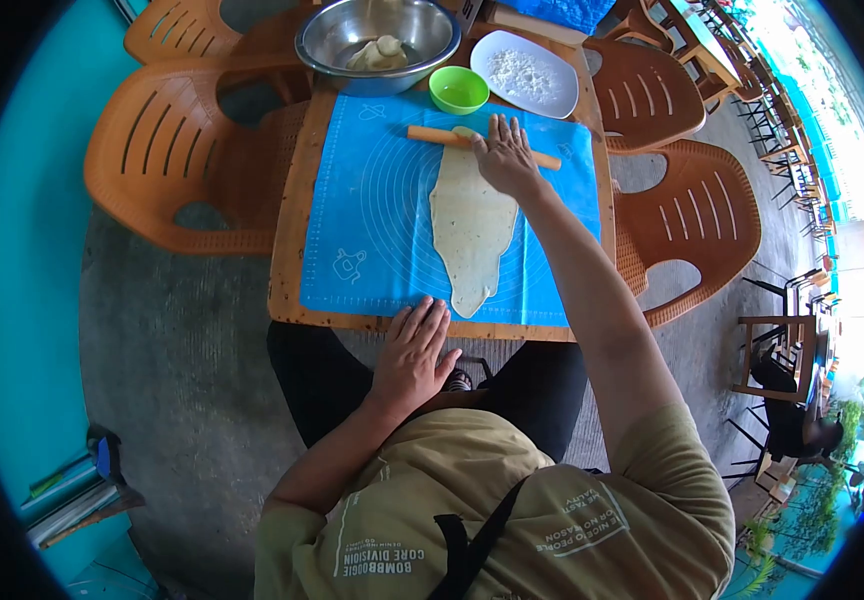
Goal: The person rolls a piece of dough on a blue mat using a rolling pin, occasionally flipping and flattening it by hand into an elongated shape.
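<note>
A long, thin sheet of dough (473,230) lies on a blue baking mat (362,200) with printed circles. Across its far end rests a wooden rolling pin (430,134), and a little dough shows beyond it. My right hand (508,160) lies flat over the pin's right half, fingers stretched away from me; the palm's underside is hidden. At the table's near edge, my left hand (415,345) rests with its fingers laid out on the mat's border, left of the dough's narrow tip, holding nothing.
Behind the mat stand a metal bowl (322,68) with dough lumps, a green bowl (459,91) and a white plate (564,100) of flour. Orange chairs (167,150) flank the wooden table (287,270) on both sides. A seated person (792,425) is far right.
</note>
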Action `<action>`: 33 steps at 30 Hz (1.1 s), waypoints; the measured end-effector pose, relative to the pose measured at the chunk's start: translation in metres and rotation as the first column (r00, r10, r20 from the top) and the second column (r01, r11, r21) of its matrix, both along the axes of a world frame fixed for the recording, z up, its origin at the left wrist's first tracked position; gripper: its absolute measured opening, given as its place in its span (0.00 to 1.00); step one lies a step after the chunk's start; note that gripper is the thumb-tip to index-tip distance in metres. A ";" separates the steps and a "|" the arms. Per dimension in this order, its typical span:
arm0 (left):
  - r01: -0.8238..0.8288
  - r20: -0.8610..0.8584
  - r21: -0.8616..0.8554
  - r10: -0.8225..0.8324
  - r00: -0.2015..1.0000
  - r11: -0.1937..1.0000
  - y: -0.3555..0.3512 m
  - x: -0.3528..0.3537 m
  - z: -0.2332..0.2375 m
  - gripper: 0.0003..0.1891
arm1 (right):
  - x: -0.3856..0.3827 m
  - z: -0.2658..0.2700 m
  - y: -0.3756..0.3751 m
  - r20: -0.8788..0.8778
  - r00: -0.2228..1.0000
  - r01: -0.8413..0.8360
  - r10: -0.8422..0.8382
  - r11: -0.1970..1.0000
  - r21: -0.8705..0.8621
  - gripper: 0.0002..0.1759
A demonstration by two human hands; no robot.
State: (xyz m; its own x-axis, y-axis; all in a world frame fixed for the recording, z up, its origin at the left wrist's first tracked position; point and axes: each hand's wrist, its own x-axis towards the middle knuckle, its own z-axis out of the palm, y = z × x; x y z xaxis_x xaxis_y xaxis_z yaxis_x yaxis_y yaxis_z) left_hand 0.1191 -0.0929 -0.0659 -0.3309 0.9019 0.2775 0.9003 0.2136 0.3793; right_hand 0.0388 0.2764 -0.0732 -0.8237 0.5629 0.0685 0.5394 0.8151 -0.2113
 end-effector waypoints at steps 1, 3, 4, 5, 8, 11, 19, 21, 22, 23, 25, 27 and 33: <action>0.001 -0.008 0.009 -0.001 1.000 1.000 0.000 -0.001 0.001 0.32 | 0.004 0.002 -0.003 -0.023 0.999 -0.025 0.027 0.998 0.055 0.42; 0.000 0.024 -0.008 0.000 1.000 1.000 -0.001 0.000 0.000 0.33 | 0.022 0.004 -0.025 -0.084 0.996 -0.022 0.027 0.998 0.063 0.41; -0.006 0.027 -0.004 0.006 1.000 1.000 0.001 0.000 0.000 0.33 | 0.032 0.004 -0.035 -0.140 0.990 -0.014 0.022 0.998 0.059 0.41; -0.007 0.030 -0.018 0.008 1.000 1.000 0.001 0.000 0.001 0.33 | 0.038 -0.002 -0.043 -0.131 0.991 -0.021 0.030 0.997 0.068 0.39; 0.014 0.038 -0.031 -0.013 0.999 0.999 0.000 -0.001 0.001 0.33 | 0.041 -0.011 -0.043 -0.151 0.988 -0.019 0.036 0.994 0.110 0.37; 0.017 0.045 -0.033 -0.015 0.999 0.999 -0.001 0.001 0.002 0.33 | 0.030 -0.011 -0.029 -0.100 0.995 -0.018 0.027 0.995 0.096 0.38; 0.007 0.043 -0.025 -0.006 0.999 1.000 0.001 0.000 0.002 0.33 | 0.000 -0.001 0.008 -0.021 0.999 -0.035 0.035 0.999 0.018 0.38; 0.010 0.035 -0.026 -0.009 0.999 1.000 0.001 0.000 0.002 0.33 | -0.004 0.002 0.013 -0.026 0.999 -0.034 0.034 0.999 -0.003 0.38; 0.010 0.030 -0.024 -0.009 1.000 1.000 0.000 0.000 0.002 0.33 | -0.005 0.003 0.016 -0.008 0.999 -0.039 0.039 0.999 -0.025 0.38; 0.005 0.032 -0.020 -0.005 0.999 1.000 0.000 0.001 0.002 0.33 | -0.007 0.004 0.018 0.008 0.999 -0.043 0.043 0.998 -0.046 0.38; 0.001 0.025 -0.010 -0.001 1.000 1.000 0.001 0.001 0.001 0.33 | -0.011 0.006 0.021 0.012 0.999 -0.038 0.038 0.998 -0.050 0.39; -0.001 0.028 0.015 0.001 1.000 1.000 0.001 0.002 -0.001 0.33 | -0.012 0.006 0.023 0.018 0.999 -0.032 0.033 0.998 -0.057 0.39; -0.006 0.007 0.023 0.006 1.000 1.000 0.000 0.002 -0.001 0.33 | 0.008 -0.002 0.024 -0.063 0.995 -0.073 0.081 0.989 0.126 0.33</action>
